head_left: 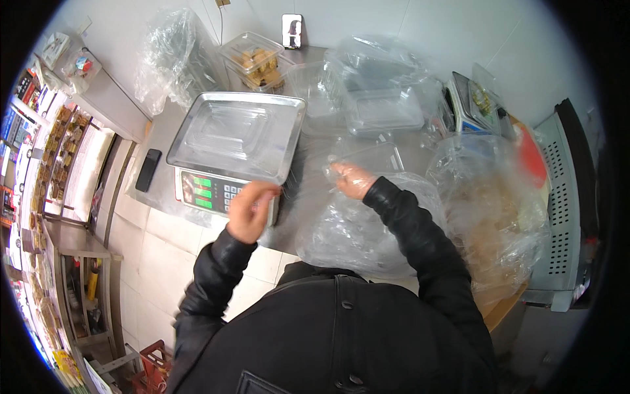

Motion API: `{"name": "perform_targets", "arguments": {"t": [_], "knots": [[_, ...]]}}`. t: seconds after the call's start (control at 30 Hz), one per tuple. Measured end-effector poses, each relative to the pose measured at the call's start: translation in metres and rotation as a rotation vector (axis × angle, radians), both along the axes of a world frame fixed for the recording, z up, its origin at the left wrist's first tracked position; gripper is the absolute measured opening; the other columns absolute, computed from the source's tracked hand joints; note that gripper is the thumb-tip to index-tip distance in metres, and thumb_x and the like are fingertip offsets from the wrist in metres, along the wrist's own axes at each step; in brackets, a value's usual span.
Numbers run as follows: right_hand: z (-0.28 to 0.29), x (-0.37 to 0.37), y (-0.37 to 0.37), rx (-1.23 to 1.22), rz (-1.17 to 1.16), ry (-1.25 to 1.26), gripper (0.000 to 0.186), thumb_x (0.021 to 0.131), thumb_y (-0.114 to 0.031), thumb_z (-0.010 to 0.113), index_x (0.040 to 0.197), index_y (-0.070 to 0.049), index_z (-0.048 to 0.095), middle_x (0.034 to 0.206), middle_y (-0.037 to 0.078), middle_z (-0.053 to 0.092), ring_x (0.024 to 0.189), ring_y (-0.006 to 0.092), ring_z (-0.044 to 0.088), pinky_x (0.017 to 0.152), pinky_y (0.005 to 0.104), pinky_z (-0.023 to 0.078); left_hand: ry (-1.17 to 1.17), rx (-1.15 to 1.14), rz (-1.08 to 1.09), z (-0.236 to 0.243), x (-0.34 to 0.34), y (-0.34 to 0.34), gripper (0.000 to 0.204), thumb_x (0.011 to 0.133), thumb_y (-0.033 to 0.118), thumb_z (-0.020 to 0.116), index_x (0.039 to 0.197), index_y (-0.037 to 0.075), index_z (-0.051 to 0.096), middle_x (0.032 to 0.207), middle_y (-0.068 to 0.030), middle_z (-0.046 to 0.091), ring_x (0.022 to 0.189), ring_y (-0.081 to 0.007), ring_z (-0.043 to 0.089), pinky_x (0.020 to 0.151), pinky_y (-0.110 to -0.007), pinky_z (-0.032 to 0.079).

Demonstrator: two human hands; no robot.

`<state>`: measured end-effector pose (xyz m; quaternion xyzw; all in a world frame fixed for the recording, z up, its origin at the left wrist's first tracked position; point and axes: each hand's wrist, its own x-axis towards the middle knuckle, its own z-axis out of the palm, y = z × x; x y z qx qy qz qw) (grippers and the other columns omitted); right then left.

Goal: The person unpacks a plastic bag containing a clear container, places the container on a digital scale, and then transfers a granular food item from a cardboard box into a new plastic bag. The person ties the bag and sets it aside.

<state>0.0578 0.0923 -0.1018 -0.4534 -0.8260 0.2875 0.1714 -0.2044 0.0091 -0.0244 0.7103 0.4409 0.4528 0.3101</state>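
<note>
My left hand point(251, 211) hovers bare beside the keypad of a digital scale point(205, 193). Its thumb and fingers curl toward each other, and whatever is between them cannot be made out. A shallow metal tray point(289, 141) tops the scale, and a clear plastic container or lid point(226, 134) lies in it. My right hand point(353, 180) is bent with its fingers drawn together, and thin clear plastic glints over them. Just beyond it lies a clear rectangular plastic lid or box point(374, 156); whether my fingers grip it is unclear. Crumpled clear bags point(367, 226) lie below that hand.
Clear boxes point(387, 108) stand at the back, near a lidded box of brown food point(261, 65). A propped phone point(292, 31) leans on the wall; a dark phone point(149, 169) lies at left. Another scale point(462, 108), a large bag point(492, 217) and a perforated grey appliance point(558, 197) fill the right.
</note>
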Motion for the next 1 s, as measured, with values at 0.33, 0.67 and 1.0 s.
{"name": "perform_targets", "arguments": {"t": [0.33,0.67,1.0], "knots": [[0.004,0.101,-0.053,0.022,-0.173,-0.025,0.036,0.074,-0.013,0.049,0.108,-0.001,0.049,0.108,0.021,0.051,0.101,0.0340,0.048,0.086,0.0360,0.039,0.340,-0.158,0.265,-0.135,0.090,0.030,0.035,0.072,0.014,0.058,0.107,0.015,0.053,0.125,-0.0124,0.037,0.113,-0.0330,0.036,0.091,-0.041,0.034],[-0.010,0.123,-0.017,-0.013,-0.619,-0.308,0.030,0.074,-0.024,0.053,0.092,-0.001,0.056,0.104,0.019,0.054,0.096,0.0351,0.050,0.080,0.0398,0.042,0.584,-0.589,0.588,-0.151,0.111,0.063,0.046,0.071,0.027,0.057,0.116,0.023,0.047,0.138,-0.0109,0.018,0.116,-0.0370,0.032,0.091,-0.048,0.032],[-0.062,0.131,0.040,-0.223,-0.731,-0.306,0.048,0.074,-0.033,0.052,0.107,0.002,0.048,0.108,0.023,0.051,0.100,0.0355,0.049,0.085,0.0390,0.040,0.517,-0.406,0.429,-0.173,0.097,0.074,0.034,0.068,0.015,0.059,0.101,0.012,0.056,0.127,-0.0213,0.034,0.114,-0.0356,0.037,0.092,-0.038,0.035]]}}
